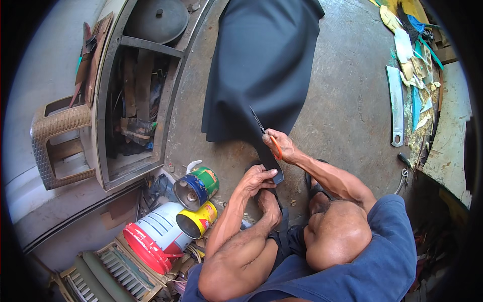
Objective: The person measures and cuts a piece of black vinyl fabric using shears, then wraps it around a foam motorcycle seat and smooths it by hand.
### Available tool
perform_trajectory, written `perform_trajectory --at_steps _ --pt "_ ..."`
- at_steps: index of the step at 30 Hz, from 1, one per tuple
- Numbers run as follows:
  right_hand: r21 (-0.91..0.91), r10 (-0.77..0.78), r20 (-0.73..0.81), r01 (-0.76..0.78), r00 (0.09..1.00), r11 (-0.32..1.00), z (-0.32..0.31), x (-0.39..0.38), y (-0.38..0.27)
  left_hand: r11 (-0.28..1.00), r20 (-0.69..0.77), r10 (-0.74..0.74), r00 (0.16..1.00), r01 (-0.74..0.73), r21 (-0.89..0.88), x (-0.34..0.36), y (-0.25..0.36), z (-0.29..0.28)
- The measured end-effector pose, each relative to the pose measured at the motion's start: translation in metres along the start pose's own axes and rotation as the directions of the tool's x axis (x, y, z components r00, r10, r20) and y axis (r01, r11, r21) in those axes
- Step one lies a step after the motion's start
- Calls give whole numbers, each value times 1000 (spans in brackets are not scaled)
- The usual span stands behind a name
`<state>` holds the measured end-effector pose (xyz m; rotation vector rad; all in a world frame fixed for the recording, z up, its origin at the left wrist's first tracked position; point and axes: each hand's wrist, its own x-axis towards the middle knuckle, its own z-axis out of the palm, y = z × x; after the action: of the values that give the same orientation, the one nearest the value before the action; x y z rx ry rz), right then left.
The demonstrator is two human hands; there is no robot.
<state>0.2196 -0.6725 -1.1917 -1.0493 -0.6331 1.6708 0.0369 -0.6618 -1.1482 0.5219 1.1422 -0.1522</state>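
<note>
A large black sheet of smooth material (261, 70) lies on the floor in front of me, rising in soft folds. From its near right corner a narrow black strip (266, 157) runs toward my feet. My left hand (257, 179) pinches the free end of this strip between thumb and fingers, just above my foot. Closed around the orange handles of a pair of scissors (257, 121), my right hand (283, 147) is beside the strip. The scissors' dark blades point away from me over the sheet, and they look nearly closed. Some of the grip is hidden behind the fingers.
At left, a cabinet frame (111, 100) holds scraps and a round lid (158, 20). Nearer are a green-and-blue tin (206, 182), a yellow tin (205, 216) and a white bucket with red rim (158, 226). On the right lie a flat metal strip (396, 105) and several scraps.
</note>
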Motion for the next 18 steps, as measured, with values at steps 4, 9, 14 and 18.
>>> perform_trajectory --at_steps 4,9,14,18 --pt "-41 -61 -42 59 997 997 3 7 -1 999 42 -15 999 17 -28 0 -3 -3" --pt "-38 -52 -73 49 996 998 8 14 -3 1000 23 -1 1000 0 13 -1 -5 -5" --pt "-54 -115 -87 110 990 992 11 23 -8 1000 7 -5 1000 5 -5 -3 -4 -2" --pt "-96 -122 -107 112 987 989 14 28 -10 999 16 27 1000 -27 -30 -8 -3 -2"
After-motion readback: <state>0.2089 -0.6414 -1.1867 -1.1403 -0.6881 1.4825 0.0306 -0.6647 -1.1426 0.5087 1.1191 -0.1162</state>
